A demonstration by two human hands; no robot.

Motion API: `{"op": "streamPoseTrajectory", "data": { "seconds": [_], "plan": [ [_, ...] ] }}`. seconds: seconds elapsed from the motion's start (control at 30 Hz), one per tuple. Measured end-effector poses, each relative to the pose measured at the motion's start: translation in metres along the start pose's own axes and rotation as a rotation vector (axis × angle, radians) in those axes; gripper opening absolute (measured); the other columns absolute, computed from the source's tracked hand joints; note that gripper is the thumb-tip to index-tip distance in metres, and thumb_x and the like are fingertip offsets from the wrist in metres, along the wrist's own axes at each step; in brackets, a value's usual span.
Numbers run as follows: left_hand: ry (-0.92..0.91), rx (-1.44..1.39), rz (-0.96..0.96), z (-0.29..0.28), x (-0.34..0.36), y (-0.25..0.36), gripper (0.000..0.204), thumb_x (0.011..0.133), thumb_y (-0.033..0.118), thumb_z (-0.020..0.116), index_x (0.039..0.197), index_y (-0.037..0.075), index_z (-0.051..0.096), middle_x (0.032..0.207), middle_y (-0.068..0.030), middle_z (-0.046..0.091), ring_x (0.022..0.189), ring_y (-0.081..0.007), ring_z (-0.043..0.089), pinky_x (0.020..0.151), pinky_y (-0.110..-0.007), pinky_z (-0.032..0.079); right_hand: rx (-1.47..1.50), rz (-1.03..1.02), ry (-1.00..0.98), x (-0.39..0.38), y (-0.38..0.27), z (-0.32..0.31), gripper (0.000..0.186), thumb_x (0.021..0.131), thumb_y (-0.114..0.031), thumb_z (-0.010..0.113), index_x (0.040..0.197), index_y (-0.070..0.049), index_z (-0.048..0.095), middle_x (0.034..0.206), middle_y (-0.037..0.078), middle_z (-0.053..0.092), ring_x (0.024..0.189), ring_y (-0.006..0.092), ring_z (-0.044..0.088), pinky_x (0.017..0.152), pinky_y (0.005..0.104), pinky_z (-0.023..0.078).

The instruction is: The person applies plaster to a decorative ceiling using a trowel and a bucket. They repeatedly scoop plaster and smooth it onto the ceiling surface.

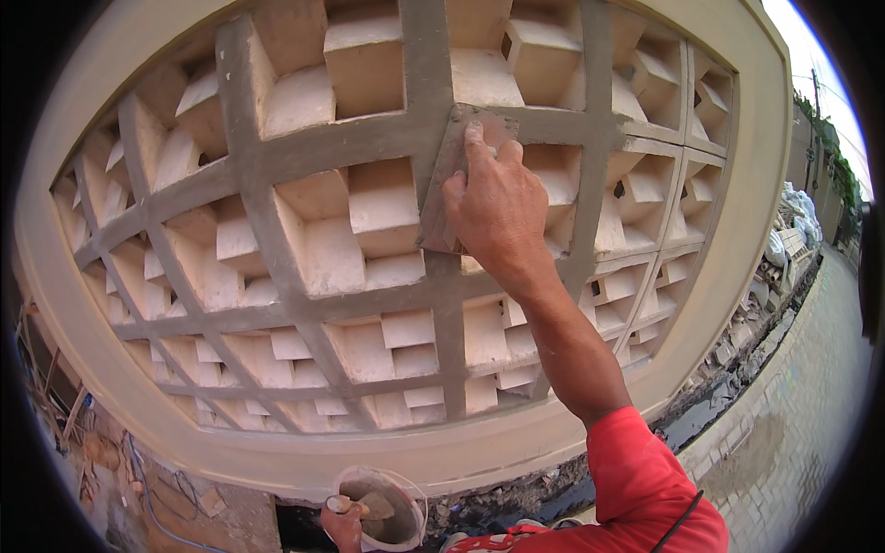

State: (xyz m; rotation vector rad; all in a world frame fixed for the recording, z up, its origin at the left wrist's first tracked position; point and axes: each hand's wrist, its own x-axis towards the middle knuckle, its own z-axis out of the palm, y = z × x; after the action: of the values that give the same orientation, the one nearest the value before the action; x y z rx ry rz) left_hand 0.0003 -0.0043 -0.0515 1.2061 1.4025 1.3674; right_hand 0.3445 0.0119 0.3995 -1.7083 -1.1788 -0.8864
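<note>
My right hand (502, 207) grips a flat rectangular plastering trowel (449, 152), its index finger stretched along the plate. The trowel lies against the face of a cream lattice wall (346, 143), over a crossing of bars coated in grey mortar. Its handle is hidden beneath my palm. Low in the view, my left hand (343, 527) is closed at the rim of a white bucket (413, 542). A small trowel (376, 505) slants into the grey mix there, its wooden handle at my left fingers. How the fingers share rim and handle is partly hidden.
Bars toward the right side of the lattice (678, 198) are cream and uncoated. Rubble and white sacks (800, 217) lie along the right, beside a paved lane (784, 433). A dark ditch (710, 415) runs below the wall. A hose (152, 507) and debris lie at lower left.
</note>
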Motion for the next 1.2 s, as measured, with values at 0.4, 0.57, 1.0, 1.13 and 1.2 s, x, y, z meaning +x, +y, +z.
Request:
{"op": "streamPoseTrajectory", "data": {
  "seconds": [0.4, 0.57, 1.0, 1.13, 1.2],
  "plan": [
    [-0.011, 0.173, -0.076, -0.018, -0.010, 0.010, 0.031, 0.062, 0.000, 0.072, 0.090, -0.003, 0.060, 0.080, -0.0089, 0.064, 0.069, -0.0172, 0.061, 0.069, -0.031, 0.051, -0.130, -0.207, -0.082, -0.014, -0.008, 0.002, 0.051, 0.079, -0.017, 0.059, 0.131, -0.011, 0.057, 0.095, 0.015, 0.053, 0.084, 0.0320, 0.061, 0.071, 0.0435, 0.050],
    [-0.030, 0.162, -0.054, -0.021, -0.015, 0.002, 0.030, 0.063, 0.001, 0.072, 0.091, -0.002, 0.060, 0.080, -0.0091, 0.065, 0.069, -0.0176, 0.061, 0.070, -0.031, 0.051, -0.077, -0.197, -0.202, -0.154, 0.033, 0.059, 0.057, 0.078, -0.010, 0.063, 0.134, -0.012, 0.054, 0.090, 0.015, 0.047, 0.078, 0.0313, 0.056, 0.066, 0.0427, 0.050],
    [-0.054, 0.216, -0.085, -0.053, -0.036, -0.012, 0.033, 0.063, 0.013, 0.078, 0.091, 0.002, 0.064, 0.082, -0.0115, 0.065, 0.075, -0.0258, 0.064, 0.073, -0.036, 0.051, -0.086, -0.108, -0.148, -0.084, -0.010, 0.016, 0.054, 0.081, -0.013, 0.062, 0.134, -0.012, 0.053, 0.094, 0.015, 0.049, 0.086, 0.0325, 0.056, 0.073, 0.0437, 0.048],
    [0.003, 0.322, -0.092, -0.057, -0.054, -0.003, 0.032, 0.062, 0.011, 0.080, 0.089, 0.005, 0.064, 0.082, -0.0085, 0.066, 0.076, -0.0194, 0.065, 0.072, -0.032, 0.051, -0.107, -0.136, -0.197, -0.142, 0.006, 0.051, 0.058, 0.081, -0.008, 0.059, 0.137, -0.013, 0.050, 0.099, 0.018, 0.048, 0.089, 0.0356, 0.056, 0.075, 0.0456, 0.047],
    [0.027, 0.311, -0.100, -0.057, -0.062, -0.008, 0.032, 0.062, 0.013, 0.080, 0.089, 0.006, 0.064, 0.084, -0.0093, 0.066, 0.079, -0.0221, 0.065, 0.075, -0.033, 0.050, -0.176, -0.089, -0.391, -0.214, 0.038, 0.065, 0.059, 0.080, -0.008, 0.060, 0.138, -0.013, 0.050, 0.106, 0.023, 0.048, 0.096, 0.0400, 0.056, 0.079, 0.0480, 0.047]
  ]
}}
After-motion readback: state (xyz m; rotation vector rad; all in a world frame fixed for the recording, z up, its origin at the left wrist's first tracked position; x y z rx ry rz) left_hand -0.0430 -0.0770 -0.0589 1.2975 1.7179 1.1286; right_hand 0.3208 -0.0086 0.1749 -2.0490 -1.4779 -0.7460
